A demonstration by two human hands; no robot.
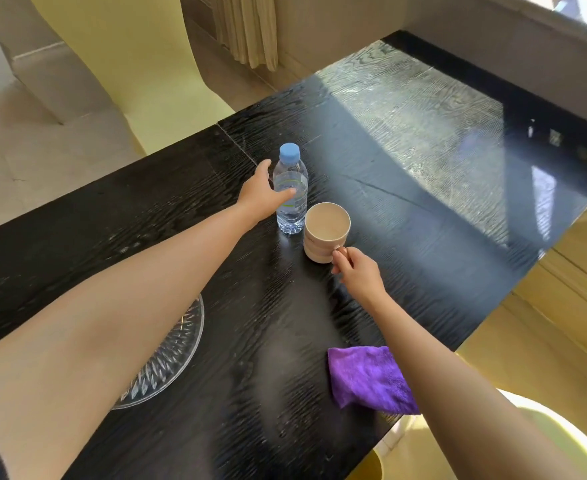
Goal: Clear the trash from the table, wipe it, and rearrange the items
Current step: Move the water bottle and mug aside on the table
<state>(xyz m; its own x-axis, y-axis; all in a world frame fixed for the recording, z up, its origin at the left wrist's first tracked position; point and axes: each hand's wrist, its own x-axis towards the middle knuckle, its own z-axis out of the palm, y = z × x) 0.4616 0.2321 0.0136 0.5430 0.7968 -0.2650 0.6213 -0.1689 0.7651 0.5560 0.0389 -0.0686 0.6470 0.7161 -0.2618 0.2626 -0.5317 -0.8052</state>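
Dark wood-grain table (406,140), sun glare across far half, pale yellow chairs (153,81) around, curtain in bkgd. No trash visible on the surface, so clearing looks done. Purple cloth (368,379) lies bunched nr the near-right edge, partly under the right forearm, not in use; sheen on the wood suggests wiping is done too, tho can't be sure. Judging by this, now in rearrange stage.

Left hand (262,194) on the water bottle (290,192), blue cap, upright, mid-table. Grip wrapped round the bottle's body, thumb across its front.

Right hand (356,271) pinching the handle of the beige mug (326,232), grip closed on it. Mug upright on table, just beside the bottle, looks empty.

Cut-glass plate (177,348) near-left, mostly hidden under left forearm.

Left to do: settle bottle + mug in final spots, maybe plate and cloth.
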